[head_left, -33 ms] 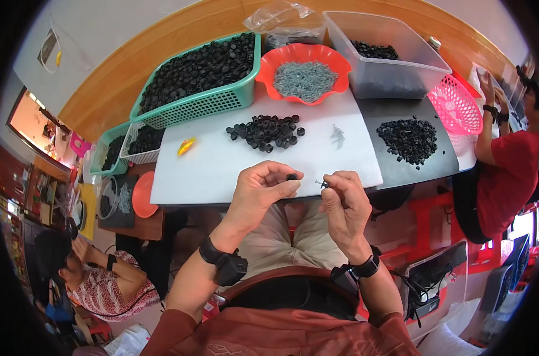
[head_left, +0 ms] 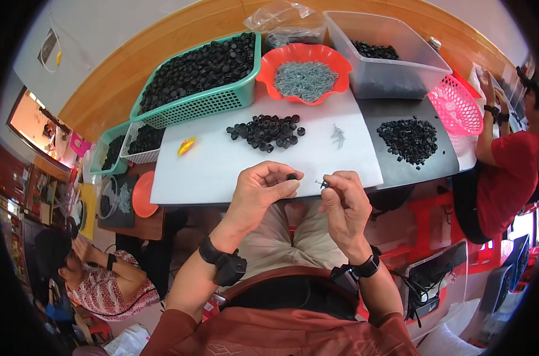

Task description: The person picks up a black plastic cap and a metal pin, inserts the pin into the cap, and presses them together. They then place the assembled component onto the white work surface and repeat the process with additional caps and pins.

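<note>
Between the thumb and fingers of my left hand is a small round black plastic cap. My right hand pinches a screw with a small black piece on it. Both hands hover over the near edge of a white board, a short gap apart. Beyond my left hand lies a loose heap of black caps. A few loose screws lie on the board, farther off than my right hand.
At the back stand a green basket of black caps, a red scalloped bowl of screws and a clear bin. Small black pieces are heaped at right. A yellow packet lies at left. People sit on either side.
</note>
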Demonstrator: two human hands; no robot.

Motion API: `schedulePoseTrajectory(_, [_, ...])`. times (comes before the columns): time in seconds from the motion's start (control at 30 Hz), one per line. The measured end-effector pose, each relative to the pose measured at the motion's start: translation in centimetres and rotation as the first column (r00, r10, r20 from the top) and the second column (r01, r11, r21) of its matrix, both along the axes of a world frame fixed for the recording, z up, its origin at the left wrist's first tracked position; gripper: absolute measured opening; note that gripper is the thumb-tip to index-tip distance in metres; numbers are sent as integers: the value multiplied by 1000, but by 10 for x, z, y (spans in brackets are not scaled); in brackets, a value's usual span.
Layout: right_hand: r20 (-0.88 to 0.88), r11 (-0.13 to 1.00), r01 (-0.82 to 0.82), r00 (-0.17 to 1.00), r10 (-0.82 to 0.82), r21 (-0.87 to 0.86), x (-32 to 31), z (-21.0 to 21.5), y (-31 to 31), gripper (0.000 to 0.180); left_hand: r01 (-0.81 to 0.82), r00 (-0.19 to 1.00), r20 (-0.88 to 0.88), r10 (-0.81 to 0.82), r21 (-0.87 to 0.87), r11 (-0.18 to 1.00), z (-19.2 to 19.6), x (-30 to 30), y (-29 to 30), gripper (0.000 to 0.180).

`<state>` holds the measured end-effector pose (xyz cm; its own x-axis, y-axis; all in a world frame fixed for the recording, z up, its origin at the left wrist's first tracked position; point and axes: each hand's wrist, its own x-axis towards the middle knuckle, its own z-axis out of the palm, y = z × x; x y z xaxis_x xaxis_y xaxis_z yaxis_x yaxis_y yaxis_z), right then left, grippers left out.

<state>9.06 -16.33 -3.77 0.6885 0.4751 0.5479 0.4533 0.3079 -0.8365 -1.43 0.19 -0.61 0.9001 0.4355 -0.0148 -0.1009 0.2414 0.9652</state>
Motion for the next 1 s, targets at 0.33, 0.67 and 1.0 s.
schedulePoseTrajectory(0.33, [-5,1000,-18,1000,18,-13,-3,3,5,17,45,998,50,-27,-396,917,2,-9,1,22])
schedulePoseTrajectory(0.67, [2,999,-28,1000,28,-34,-5,4,8,20,51,996,85,-9,-514,856,-3,-13,2,20])
schedulePoseTrajectory(1.0, [141,997,-4,990,15,-80,-6,10,12,26,52,997,78,-14,-513,857,-6,-15,-1,25])
